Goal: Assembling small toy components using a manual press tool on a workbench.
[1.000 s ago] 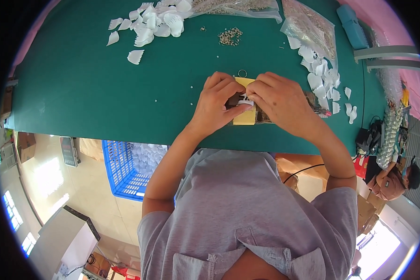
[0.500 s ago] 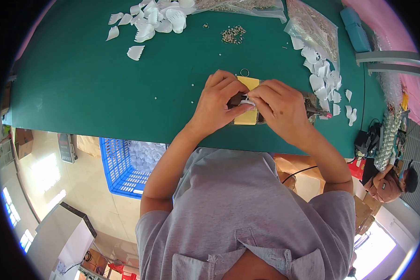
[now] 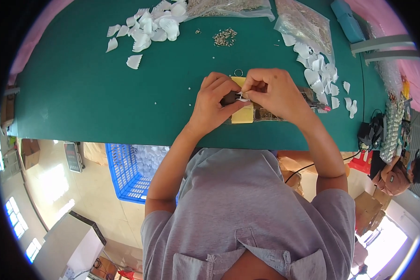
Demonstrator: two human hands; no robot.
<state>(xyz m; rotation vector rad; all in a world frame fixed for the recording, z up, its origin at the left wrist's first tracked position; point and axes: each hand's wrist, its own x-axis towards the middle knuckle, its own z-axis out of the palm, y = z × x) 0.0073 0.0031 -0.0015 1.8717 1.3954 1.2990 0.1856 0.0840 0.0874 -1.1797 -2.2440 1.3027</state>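
Observation:
Over a yellow pad (image 3: 242, 116) on the bench, my two hands meet at a small white plastic piece (image 3: 243, 99). My left hand (image 3: 213, 103) curls around it, the thumb along its near side and the fingers behind, holding it against a dark block (image 3: 229, 98). With thumb and index finger pressed together just above the piece, my right hand (image 3: 279, 95) pinches something too small to make out. Under my right hand lies a brownish fixture (image 3: 264, 115), partly hidden. A metal ring (image 3: 238, 73) rests just beyond the pad.
White toothed plastic pieces lie in piles at far left (image 3: 156, 28) and right (image 3: 318, 74). Small metal parts (image 3: 225, 37) form a heap between clear bags (image 3: 303, 23). A red-tipped tool (image 3: 325, 108) sits right. Below the bench stands a blue basket (image 3: 126, 172); another person (image 3: 396, 175) is far right.
My right hand has lifted and turned, its knuckles higher and its fingers more curled. My left hand stays around the white piece. The whole view has shifted slightly.

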